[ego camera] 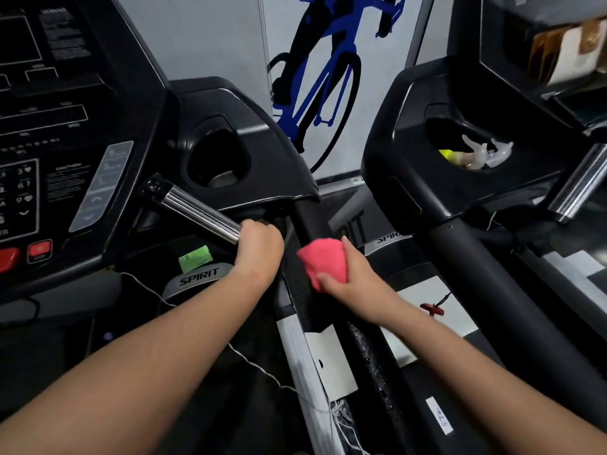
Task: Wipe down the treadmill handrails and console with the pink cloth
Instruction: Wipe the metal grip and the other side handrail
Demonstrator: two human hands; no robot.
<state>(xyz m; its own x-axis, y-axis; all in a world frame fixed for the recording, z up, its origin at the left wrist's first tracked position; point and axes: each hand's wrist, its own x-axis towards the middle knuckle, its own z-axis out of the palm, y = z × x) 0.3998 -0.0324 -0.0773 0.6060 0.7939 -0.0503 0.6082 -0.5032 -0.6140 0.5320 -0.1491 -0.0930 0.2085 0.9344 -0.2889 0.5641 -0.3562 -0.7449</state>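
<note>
At the right-side handrail (310, 221) of a gym treadmill, a person's right hand (353, 277) holds the pink cloth (325, 261) against the black rail. Its fingers (348, 246) and thumb are curled round the bunched fabric, pinching it to the padding just below the point where the rail meets the console (65, 133) housing. The rail's long axis runs from that junction down and toward the wearer (slanting to the lower right in the head view), so most of the unwiped length appears to lie behind the cloth, on the wrist side. A pull back along the bar looks the likely stroke. The left hand (259, 246) is closed round the near end of the chrome grip bar (193, 208), just beside the cloth but apart from it. The console panel sits farther left, nearer the left hand.
</note>
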